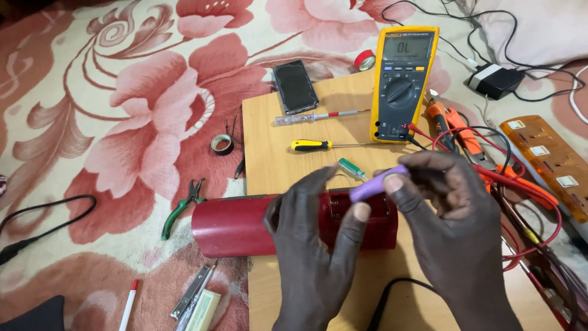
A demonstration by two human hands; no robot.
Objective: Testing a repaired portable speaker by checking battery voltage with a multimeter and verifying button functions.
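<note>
purple cylindrical cell half hidden, pinched between fingers of left hand and right hand

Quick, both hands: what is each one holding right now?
Left hand: rests on the dark red cylindrical device, fingertip touching the purple cell.
Right hand: fingers closed, pinching the purple cell.
</note>
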